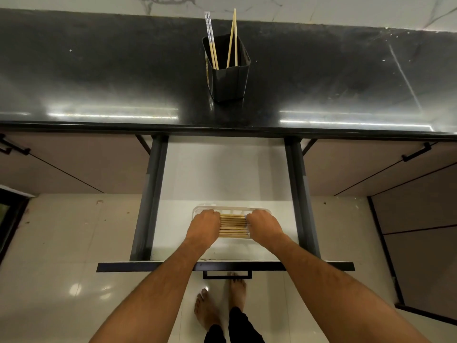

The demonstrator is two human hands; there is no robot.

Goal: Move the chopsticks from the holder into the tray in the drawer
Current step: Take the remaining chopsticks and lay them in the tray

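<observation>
Between left hand (203,225) and right hand (264,226), both curled over the ends of the chopsticks (233,226) in the tray (230,208): uneven squeeze could scatter the row.

One black holder (228,78) on the counter, four chopsticks in it: two white patterned (209,33), two plain wooden (233,35). One clear tray (232,209) in one open drawer (222,174), about ten wooden chopsticks (233,226) inside. Two hands, two bare feet.
</observation>
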